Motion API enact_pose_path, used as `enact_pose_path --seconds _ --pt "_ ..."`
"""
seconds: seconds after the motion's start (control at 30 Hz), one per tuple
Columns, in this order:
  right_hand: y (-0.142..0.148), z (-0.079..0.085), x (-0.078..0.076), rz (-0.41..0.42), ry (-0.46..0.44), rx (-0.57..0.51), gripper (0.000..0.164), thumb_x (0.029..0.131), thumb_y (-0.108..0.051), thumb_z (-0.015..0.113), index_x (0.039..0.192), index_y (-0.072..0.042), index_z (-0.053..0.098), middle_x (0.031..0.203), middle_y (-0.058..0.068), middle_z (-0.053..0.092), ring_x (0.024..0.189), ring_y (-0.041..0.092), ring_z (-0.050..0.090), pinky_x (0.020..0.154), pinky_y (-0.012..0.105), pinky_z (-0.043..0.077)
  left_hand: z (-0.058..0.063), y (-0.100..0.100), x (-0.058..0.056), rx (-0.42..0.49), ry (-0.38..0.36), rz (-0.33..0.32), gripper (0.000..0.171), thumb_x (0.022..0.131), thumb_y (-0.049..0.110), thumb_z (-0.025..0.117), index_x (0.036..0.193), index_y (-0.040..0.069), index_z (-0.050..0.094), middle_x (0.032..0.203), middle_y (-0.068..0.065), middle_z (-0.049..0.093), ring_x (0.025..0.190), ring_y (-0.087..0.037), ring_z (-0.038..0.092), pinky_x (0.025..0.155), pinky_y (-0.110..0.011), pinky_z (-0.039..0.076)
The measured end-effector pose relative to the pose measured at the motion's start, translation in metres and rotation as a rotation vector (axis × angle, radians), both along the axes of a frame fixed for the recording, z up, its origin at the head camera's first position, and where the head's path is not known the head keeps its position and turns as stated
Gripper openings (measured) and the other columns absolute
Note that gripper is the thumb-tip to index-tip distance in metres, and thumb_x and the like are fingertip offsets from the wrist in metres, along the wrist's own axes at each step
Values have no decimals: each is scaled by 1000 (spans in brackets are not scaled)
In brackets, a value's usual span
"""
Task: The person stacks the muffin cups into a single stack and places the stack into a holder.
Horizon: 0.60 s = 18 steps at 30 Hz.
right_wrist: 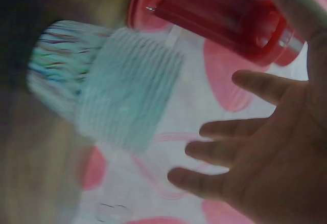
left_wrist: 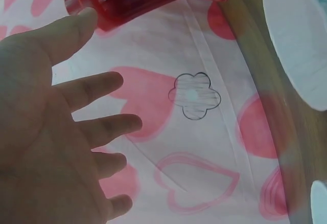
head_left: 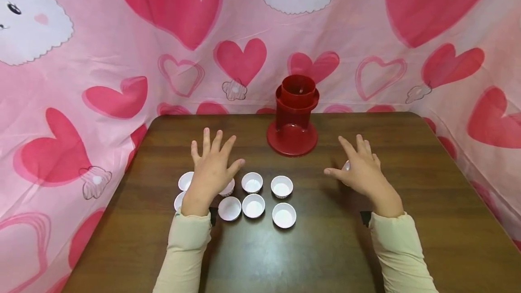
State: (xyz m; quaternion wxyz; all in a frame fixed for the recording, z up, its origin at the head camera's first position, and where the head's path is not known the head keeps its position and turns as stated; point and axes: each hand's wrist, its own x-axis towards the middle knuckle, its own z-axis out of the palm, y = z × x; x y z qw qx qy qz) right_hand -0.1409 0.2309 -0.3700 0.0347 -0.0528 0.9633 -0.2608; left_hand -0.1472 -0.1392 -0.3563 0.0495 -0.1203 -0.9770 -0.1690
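Observation:
My left hand (head_left: 211,168) is held over the left group of small white paper cups, fingers spread and nothing in it. It hides part of that group. Near it stand a cup (head_left: 252,183) in the back row and a cup (head_left: 229,208) in the front row. My right hand (head_left: 363,173), also spread and holding nothing, hovers over a stack of nested paper cups (right_wrist: 130,88). In the head view most of this stack is hidden behind the hand; in the right wrist view its lowest cup shows coloured stripes.
A red cylindrical holder (head_left: 292,139) with a round base and open top stands at the back of the brown wooden table (head_left: 325,257). Cups (head_left: 282,186) stand in two rows left of centre. A pink heart-patterned cloth (head_left: 272,26) hangs behind and beside the table.

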Motion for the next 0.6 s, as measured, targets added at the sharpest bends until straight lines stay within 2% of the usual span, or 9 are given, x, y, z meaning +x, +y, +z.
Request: enact_pose_path --seconds 0.1,0.2,0.3,0.37,0.47,0.6 --pt "16 -8 6 25 -36 -72 106 84 -50 80 161 -9 20 161 35 2 144 59 7 104 78 15 1 -3 0 23 9 1 68 96 42 67 153 13 45 161 -23 28 152 -40 -7 112 -68 -8" --pt "28 -25 13 45 -35 -135 108 83 -46 82 161 -6 18 159 35 11 139 59 24 102 76 26 2 -7 3 42 8 -3 66 97 39 67 152 12 45 160 -23 29 152 -40 -4 111 -68 -8" --pt "39 -42 18 32 -14 -187 103 84 -40 83 158 -3 22 151 35 31 126 53 45 97 68 39 6 -12 7 73 9 -15 64 97 36 68 152 11 46 159 -23 30 152 -41 1 111 -68 -8" --pt "44 -50 18 14 9 -221 95 85 -35 83 154 -1 28 142 34 44 116 48 53 92 62 44 9 -16 11 97 22 -22 62 97 33 68 151 10 46 159 -23 31 152 -41 5 112 -68 -7" --pt "47 -58 16 -10 28 -269 83 86 -29 82 147 1 35 130 31 53 109 44 58 88 56 45 12 -26 20 137 51 -22 59 97 30 68 149 9 48 157 -22 34 150 -40 14 112 -67 -3" --pt "48 -62 13 -22 36 -326 76 85 -25 83 140 3 39 126 28 55 109 42 56 89 54 44 11 -41 40 181 65 -7 56 97 27 68 146 7 52 154 -23 40 144 -42 29 113 -66 7"
